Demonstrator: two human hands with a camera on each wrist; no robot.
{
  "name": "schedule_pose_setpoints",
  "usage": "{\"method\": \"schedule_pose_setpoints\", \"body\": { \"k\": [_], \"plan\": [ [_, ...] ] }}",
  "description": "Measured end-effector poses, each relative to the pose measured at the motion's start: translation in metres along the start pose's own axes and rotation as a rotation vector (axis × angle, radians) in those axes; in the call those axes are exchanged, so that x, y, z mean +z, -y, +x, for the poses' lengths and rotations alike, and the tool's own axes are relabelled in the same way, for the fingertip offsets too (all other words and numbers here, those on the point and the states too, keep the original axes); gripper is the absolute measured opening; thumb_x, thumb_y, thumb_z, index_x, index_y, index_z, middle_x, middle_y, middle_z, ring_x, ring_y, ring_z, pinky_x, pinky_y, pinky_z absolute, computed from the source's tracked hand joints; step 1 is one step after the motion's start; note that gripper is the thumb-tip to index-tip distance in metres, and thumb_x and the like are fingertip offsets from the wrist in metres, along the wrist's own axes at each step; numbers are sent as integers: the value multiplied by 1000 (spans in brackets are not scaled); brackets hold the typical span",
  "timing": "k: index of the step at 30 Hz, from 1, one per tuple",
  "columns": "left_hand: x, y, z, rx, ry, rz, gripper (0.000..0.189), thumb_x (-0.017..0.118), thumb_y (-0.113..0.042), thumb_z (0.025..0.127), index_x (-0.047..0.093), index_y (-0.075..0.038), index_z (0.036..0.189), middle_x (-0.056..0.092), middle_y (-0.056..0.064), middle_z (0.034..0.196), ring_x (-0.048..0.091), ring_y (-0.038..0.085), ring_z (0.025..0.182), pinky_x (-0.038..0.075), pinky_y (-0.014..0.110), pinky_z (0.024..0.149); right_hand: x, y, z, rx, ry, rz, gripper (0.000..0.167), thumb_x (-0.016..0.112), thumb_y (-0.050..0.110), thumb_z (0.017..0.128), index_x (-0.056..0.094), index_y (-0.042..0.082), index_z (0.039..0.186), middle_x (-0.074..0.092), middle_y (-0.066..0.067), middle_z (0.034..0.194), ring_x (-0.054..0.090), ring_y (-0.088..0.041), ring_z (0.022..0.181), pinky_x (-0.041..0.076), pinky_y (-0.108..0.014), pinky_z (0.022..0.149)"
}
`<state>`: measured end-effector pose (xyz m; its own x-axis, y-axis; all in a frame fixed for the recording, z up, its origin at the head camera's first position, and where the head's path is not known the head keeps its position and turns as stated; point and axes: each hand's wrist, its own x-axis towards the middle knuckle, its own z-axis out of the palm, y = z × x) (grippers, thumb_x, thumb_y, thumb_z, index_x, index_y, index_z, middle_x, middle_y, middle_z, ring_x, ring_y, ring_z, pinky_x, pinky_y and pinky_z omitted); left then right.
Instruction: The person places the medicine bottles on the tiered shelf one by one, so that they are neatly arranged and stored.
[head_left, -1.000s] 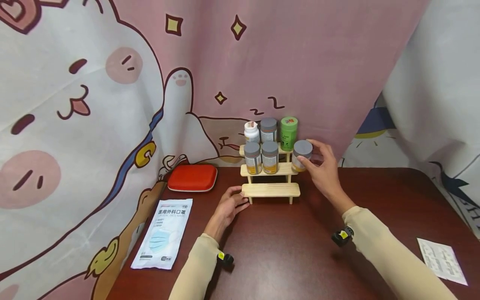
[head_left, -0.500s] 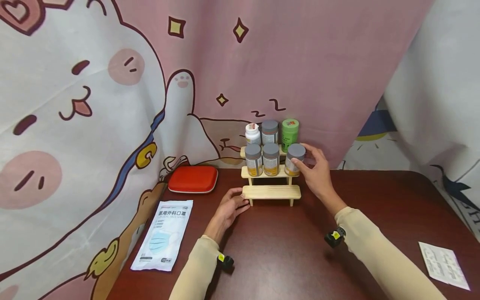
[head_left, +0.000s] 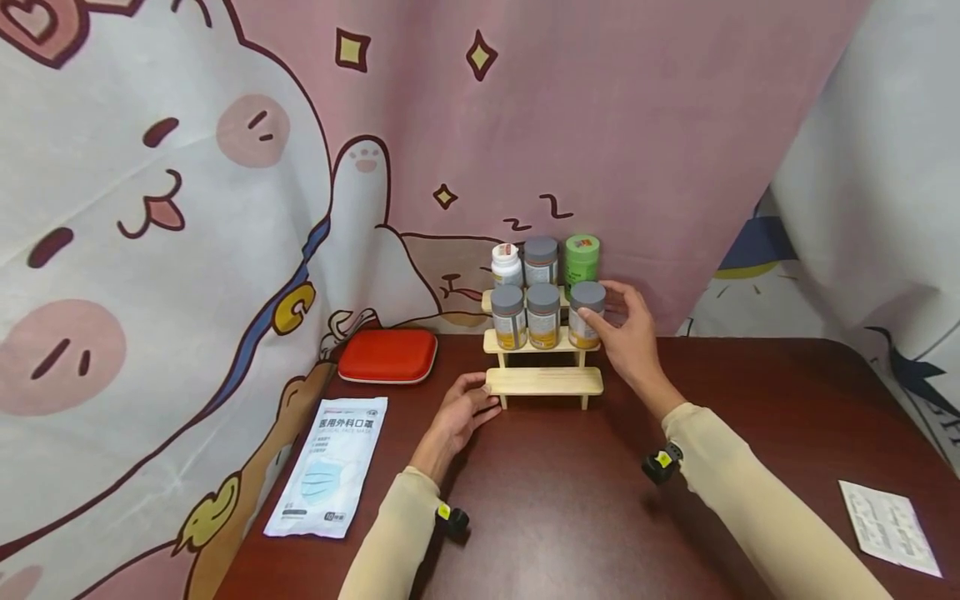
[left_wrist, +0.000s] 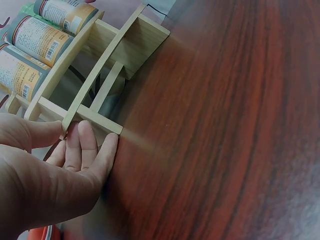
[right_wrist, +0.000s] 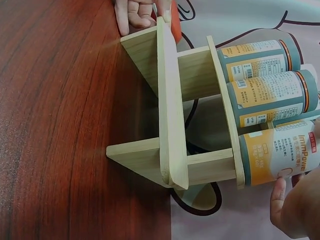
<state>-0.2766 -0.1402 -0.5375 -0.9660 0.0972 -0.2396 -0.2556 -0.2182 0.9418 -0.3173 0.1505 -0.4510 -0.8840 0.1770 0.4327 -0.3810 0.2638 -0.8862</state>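
A three-tier wooden rack (head_left: 544, 381) stands on the table against the curtain. My left hand (head_left: 459, 412) grips the left end of its lowest step, thumb on top and fingers beneath, as the left wrist view shows. With my right hand (head_left: 632, 333) I hold a grey-lidded supplement bottle (right_wrist: 280, 152) at the right end of the middle step, its base on the wood. Two similar bottles (head_left: 508, 318) stand upright to its left. On the top step are a white bottle (head_left: 506, 265), another grey-lidded bottle (head_left: 541, 260) and a green canister (head_left: 582, 258). The lowest step bears nothing.
Left of the rack lies a red zippered case (head_left: 387, 356), with a face mask packet (head_left: 327, 468) nearer me. A white blister pack (head_left: 889, 527) lies at the table's right. The patterned curtain (head_left: 637, 150) hangs right behind the rack.
My right hand has moved left with the bottle, bringing it from the right edge of the middle step onto that step. The left hand has stayed on the rack.
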Motion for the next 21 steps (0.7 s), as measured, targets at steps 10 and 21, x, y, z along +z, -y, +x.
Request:
{"method": "schedule_pose_setpoints", "body": {
  "k": [10,21],
  "plan": [
    [2,2,1,8,-22,21,38,55,-5,106,47,-4,142,59,5,107,62,20,96,60,48,106,1,0,-3,29,10,-9,57,81,21,95,56,10,145,57,-13,138,60,-25,123,56,-20,95],
    [3,3,2,11,-26,42,37,53,-4,106,47,-5,143,58,6,109,61,22,99,60,47,106,-9,-7,-19,22,-16,-39,63,83,26,93,54,9,146,58,-15,140,60,-33,129,51,-11,90]
  ]
}}
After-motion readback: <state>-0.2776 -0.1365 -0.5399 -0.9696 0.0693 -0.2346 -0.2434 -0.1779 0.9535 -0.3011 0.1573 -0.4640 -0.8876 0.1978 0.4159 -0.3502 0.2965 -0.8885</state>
